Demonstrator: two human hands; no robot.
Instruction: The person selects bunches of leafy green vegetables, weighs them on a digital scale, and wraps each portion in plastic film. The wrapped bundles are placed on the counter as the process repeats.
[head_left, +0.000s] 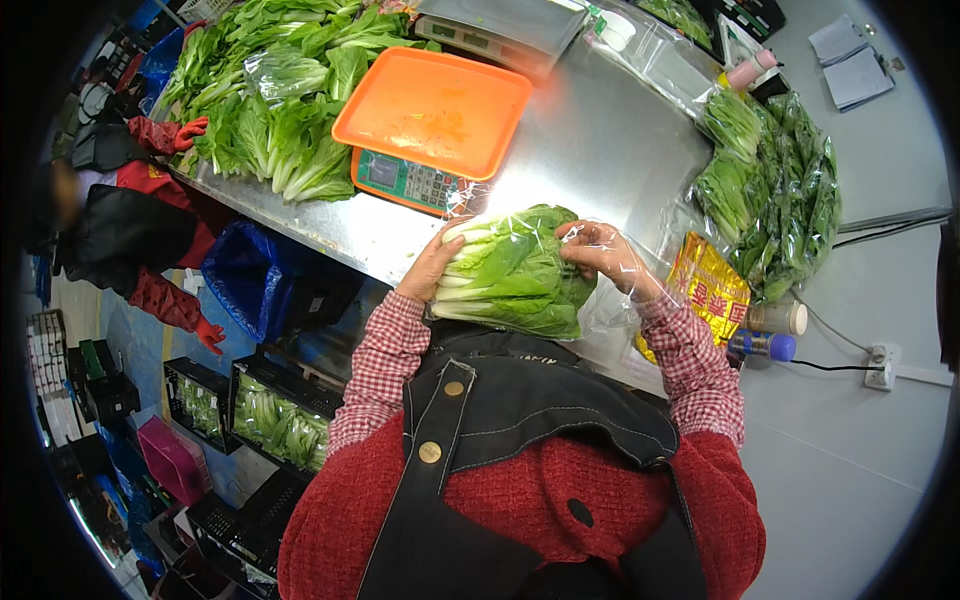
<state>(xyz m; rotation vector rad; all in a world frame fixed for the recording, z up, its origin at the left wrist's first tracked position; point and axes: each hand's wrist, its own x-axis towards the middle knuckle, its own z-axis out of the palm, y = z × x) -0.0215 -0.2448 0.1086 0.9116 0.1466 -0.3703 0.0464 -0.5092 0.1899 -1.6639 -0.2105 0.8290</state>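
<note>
A bunch of leafy greens (510, 270) with white stems lies in a clear plastic bag at the front edge of the steel table. Its stem end rests in the grip of my left hand (431, 262), thumb on top. At the leafy end, my right hand (600, 251) has thumb and fingertips pinched together on the thin clear film. Loose film spreads over my right wrist. Just beyond the bunch stands an orange weighing scale with a keypad (427, 184), and its orange tray (439, 109) holds only small scraps.
Loose greens (262, 142) are heaped at the far left. Bagged greens (780, 187) line the right side beside a yellow packet (705, 289) and bottles. A co-worker in red gloves (210, 334) stands left, near a blue-lined bin (247, 277) and crates of greens (277, 420).
</note>
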